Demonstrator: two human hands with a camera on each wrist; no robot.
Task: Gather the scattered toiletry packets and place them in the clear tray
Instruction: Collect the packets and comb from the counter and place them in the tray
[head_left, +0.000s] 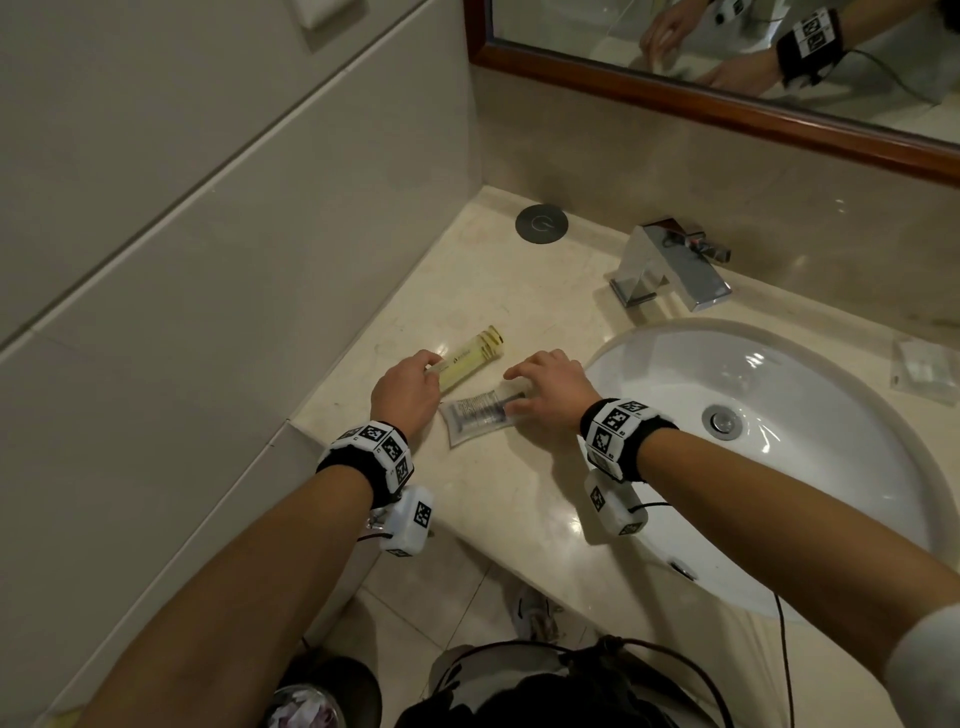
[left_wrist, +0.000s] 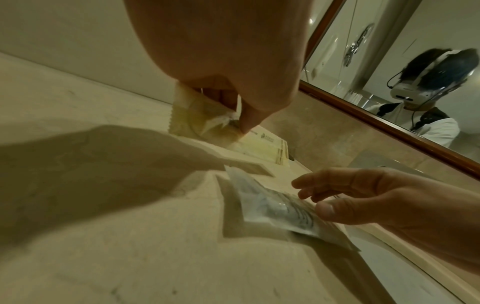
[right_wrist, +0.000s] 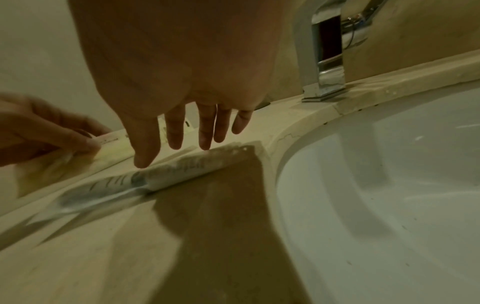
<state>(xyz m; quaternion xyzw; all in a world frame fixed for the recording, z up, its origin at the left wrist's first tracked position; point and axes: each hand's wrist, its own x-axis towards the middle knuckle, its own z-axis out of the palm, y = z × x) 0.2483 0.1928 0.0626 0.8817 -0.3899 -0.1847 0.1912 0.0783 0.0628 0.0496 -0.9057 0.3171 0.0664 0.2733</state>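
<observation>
A yellow packet lies on the beige counter left of the sink. My left hand pinches its near end between thumb and fingers; the left wrist view shows the crumpled yellow packet lifted slightly at that end. Just in front lies a clear packet with grey print. My right hand hovers over its right end with straight fingers. In the right wrist view the thumb tip touches the clear packet. The clear tray sits at the far right edge.
A white sink lies right of the packets, with a chrome faucet behind it. A round dark cap sits in the back corner. A tiled wall bounds the counter on the left, a wood-framed mirror at the back.
</observation>
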